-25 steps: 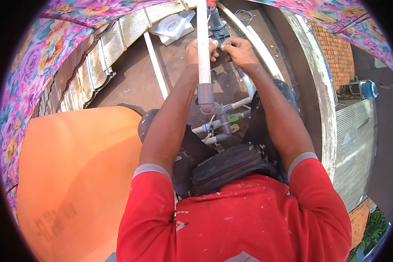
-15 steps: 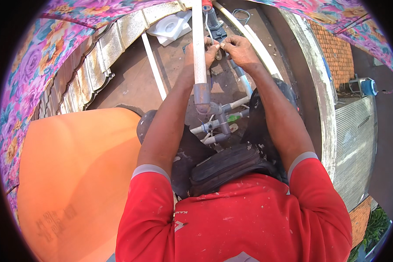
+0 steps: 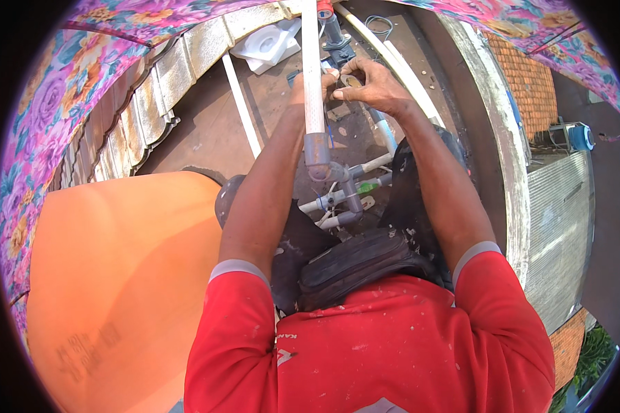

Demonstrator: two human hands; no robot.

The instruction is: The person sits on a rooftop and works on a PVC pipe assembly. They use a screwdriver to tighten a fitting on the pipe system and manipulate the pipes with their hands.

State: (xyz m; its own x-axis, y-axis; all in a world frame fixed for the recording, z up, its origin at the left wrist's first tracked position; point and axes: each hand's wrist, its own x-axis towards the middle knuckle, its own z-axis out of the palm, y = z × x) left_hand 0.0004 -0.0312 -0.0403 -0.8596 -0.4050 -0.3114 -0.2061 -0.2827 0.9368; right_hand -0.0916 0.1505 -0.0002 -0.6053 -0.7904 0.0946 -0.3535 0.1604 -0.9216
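Observation:
My left hand [image 3: 319,84] is closed, with its fingertips together beside and partly behind an upright white pipe [image 3: 313,69]. What it pinches, if anything, is too small to make out. My right hand [image 3: 379,84] is close by on the right. Its thumb and forefinger are apart in a curve, and the thumb tip reaches toward the left fingers. A small dull oval piece [image 3: 352,80] shows in that gap; whether the hand touches it is unclear. Beyond the hands stands a dark grey pump-like fitting [image 3: 339,48] with a red part [image 3: 324,9] on top.
Grey elbow joints [image 3: 318,148] and a green-handled valve [image 3: 367,186] join pipes between my knees. A black waist bag [image 3: 355,261] sits on my lap. A large orange tank [image 3: 124,255] is at left, white foam packing [image 3: 267,44] further off, and flowered cloth [image 3: 55,103] overhead.
My fingertips, close together before, have separated. The right thumb and forefinger have spread apart, and the oval piece shows more clearly between them. My left hand has stayed almost in place.

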